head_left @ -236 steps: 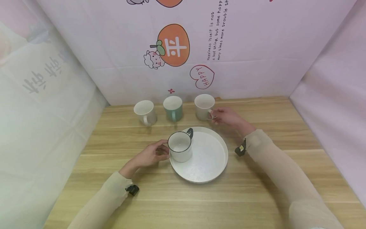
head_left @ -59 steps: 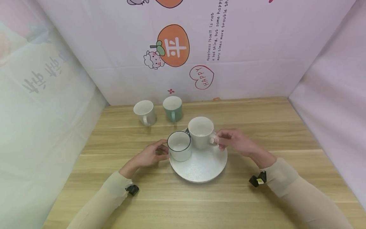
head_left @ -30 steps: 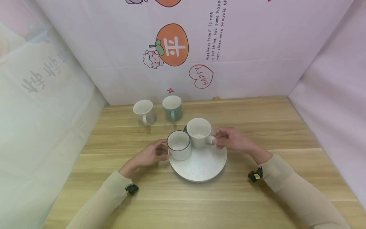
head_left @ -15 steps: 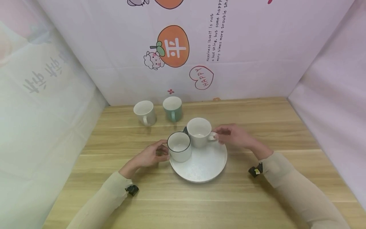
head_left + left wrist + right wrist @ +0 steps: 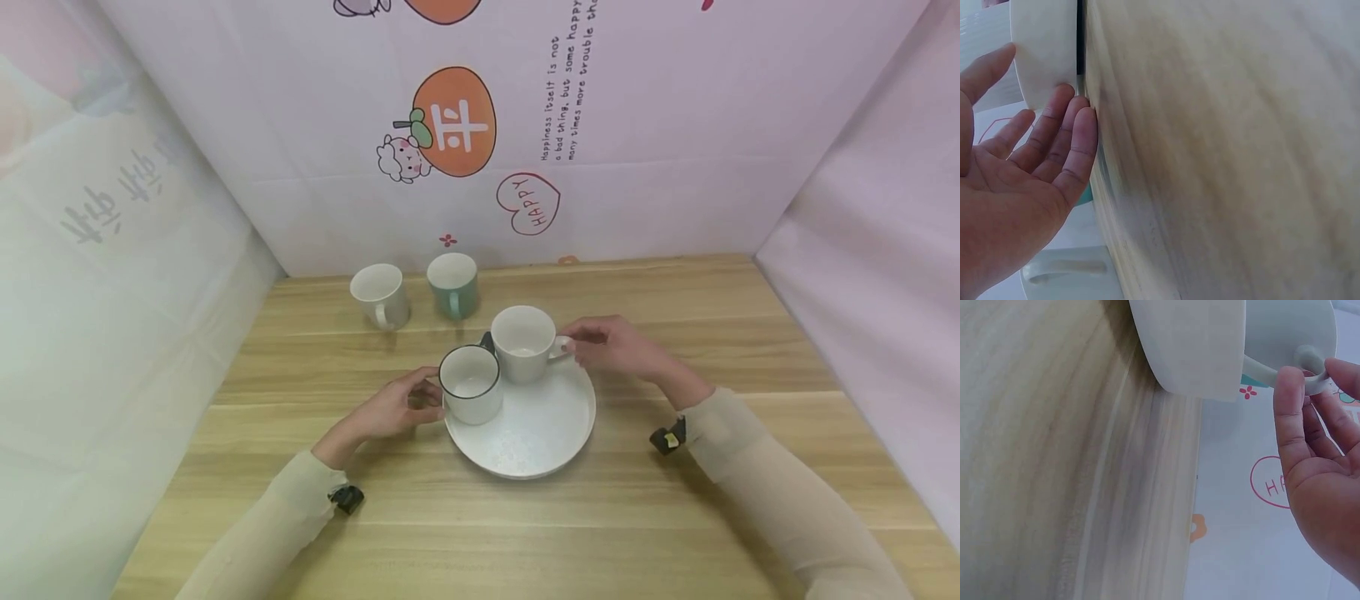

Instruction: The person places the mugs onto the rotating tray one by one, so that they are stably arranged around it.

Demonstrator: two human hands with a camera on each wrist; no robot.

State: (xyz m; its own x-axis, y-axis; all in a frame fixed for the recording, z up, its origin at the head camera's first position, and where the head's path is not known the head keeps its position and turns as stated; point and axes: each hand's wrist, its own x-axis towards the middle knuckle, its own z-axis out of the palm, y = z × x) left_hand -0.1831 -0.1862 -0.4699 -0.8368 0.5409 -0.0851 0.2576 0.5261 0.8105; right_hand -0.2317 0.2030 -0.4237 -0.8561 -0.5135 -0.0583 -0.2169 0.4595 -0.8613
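Having set the plain white mug (image 5: pixel 522 343) down on the tray (image 5: pixel 558 437) beside the dark-rimmed mug (image 5: pixel 470 384), the right hand (image 5: pixel 615 346) is still lightly pinching its handle while the left hand's (image 5: pixel 390 408) relaxed fingers are touching the dark-rimmed one.

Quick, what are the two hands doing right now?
Left hand: open, fingers touching the black-rimmed mug.
Right hand: fingertips pinch the white mug by its handle.
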